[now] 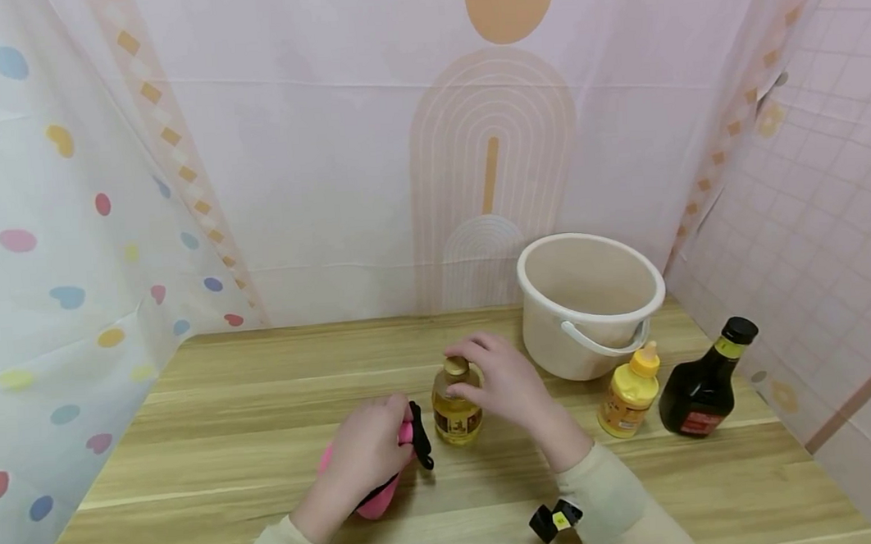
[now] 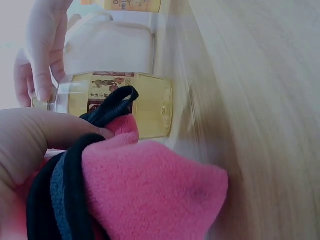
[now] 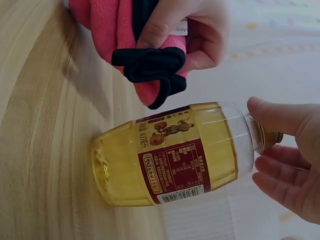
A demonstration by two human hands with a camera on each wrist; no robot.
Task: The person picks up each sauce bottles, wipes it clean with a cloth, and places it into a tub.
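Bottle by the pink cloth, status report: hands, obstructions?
Left hand grips pink cloth. Right hand holds bottle by its top. Bottle upright on table. Nothing visible between cloth and bottle.

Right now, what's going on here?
A person's left hand holds a pink cloth with black edging, while the right hand has thumb and fingers around the neck of a bottle of yellow liquid, which stands upright on the wooden table. A white bucket, a yellow bottle and a dark bottle stand to the right.
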